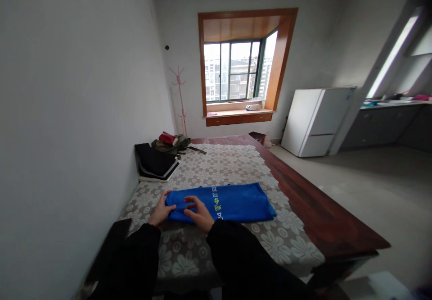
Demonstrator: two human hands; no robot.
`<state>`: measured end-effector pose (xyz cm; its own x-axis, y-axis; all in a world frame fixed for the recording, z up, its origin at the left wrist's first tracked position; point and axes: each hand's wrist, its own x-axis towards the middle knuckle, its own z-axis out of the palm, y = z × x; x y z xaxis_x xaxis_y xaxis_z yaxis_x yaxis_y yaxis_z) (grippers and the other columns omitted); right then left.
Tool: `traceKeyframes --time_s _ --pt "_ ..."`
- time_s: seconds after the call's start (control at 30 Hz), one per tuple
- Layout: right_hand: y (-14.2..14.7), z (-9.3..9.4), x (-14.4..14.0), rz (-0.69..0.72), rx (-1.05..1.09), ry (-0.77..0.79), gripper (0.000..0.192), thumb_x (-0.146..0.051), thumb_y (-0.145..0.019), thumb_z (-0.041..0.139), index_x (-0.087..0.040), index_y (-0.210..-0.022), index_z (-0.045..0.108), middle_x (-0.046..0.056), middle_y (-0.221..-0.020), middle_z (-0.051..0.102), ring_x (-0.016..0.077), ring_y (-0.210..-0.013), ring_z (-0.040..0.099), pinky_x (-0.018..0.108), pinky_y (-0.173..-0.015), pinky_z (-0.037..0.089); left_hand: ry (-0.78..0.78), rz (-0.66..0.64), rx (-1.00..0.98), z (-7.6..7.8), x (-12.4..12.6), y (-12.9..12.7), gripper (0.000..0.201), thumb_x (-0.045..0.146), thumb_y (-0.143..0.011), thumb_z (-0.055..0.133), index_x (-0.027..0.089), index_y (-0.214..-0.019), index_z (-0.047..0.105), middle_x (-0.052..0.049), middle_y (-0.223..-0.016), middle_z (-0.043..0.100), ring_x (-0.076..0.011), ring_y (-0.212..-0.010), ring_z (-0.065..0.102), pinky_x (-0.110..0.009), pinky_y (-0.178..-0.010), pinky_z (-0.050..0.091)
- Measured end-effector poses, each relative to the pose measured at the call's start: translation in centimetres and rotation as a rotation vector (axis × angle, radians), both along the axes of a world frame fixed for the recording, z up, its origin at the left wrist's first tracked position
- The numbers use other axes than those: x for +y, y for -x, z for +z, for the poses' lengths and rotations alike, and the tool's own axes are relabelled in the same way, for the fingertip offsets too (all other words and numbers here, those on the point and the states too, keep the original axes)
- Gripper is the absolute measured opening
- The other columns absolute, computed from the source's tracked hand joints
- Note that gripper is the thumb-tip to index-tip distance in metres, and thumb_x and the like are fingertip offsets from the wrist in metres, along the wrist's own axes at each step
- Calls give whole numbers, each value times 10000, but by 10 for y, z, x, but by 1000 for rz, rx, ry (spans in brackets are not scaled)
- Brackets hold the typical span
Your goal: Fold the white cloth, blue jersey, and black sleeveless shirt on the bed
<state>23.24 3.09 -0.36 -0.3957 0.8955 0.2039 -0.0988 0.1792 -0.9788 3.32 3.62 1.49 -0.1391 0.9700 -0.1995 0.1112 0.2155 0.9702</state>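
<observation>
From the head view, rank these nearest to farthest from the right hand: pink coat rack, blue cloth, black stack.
1. Blue cloth: at the right hand.
2. Black stack: farther forward, to the left.
3. Pink coat rack: near the far left corner.

Right fingers [193, 199] parted; left fingers [163, 197], hold unclear.

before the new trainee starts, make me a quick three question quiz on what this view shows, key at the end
1. True or false: the blue fabric lies on the flower-patterned cloth.

2. Which is at the left end of the blue fabric, as pictured?
A) the pink coat stand
B) the left fingers
C) the green bag

3. Fill in, as pictured: the white refrigerator stands to the ____ of the window.

Key: 1. True; 2. B; 3. right
</observation>
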Motion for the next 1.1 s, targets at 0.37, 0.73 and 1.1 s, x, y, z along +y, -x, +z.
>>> traceKeyframes --time_s 0.37,0.73,1.1 --pt "-79 -11 22 -89 517 657 393 -423 -804 691 -276 -1142 552 76 -1373 521 250 -1070 685 434 -878 598 121 -178 -165 20 -37 36 708 369 -574 877 201 -1222 645 -65 -1039 730 -204 -855 697 -338 -826 544" --pt "-86 -8 21 -88 525 631 379 -516 -852 610 -260 -1131 580 106 -1398 543 274 -1130 673 472 -933 562 188 -232 -346 28 -34 28 735 202 -563 847 213 -1271 650 -77 -1149 725 -226 -953 713 -333 -892 551" --pt "-97 4 20 46 554 644 463 -564 -884 553 -263 -1235 552 106 -1519 446 281 -1120 673 517 -956 530 83 -154 -178 30 -40 41 887 137 -479 727 272 -1346 598 -47 -1307 661 -274 -1175 630 -370 -981 519"
